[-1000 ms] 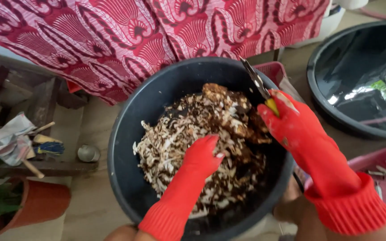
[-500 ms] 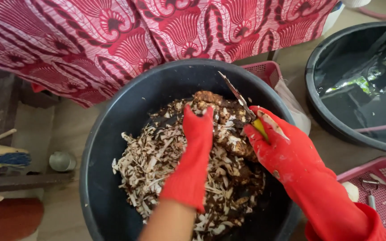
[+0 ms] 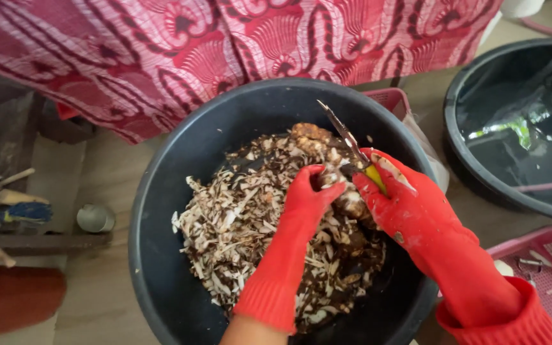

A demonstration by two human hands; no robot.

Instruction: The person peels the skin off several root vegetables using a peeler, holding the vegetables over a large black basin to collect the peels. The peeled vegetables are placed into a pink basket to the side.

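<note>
Head view: left hand [image 3: 305,198] in red rubber glove, fingers clamped on brown knobbly root [image 3: 346,201] over middle of black round tub [image 3: 161,255]. Right hand [image 3: 404,204], same glove, fingers closed round yellow-handled knife [image 3: 352,144], thin blade pointing up and away. Judgement: keep root steady, blade angled off the glove, strokes shallow. Tub heaped with pale, curled, dry-looking peelings [image 3: 237,223]. Pink plastic basket [image 3: 544,268] near right, second dark basin [image 3: 519,128] beyond, patterned red cloth [image 3: 225,45] above.
</note>
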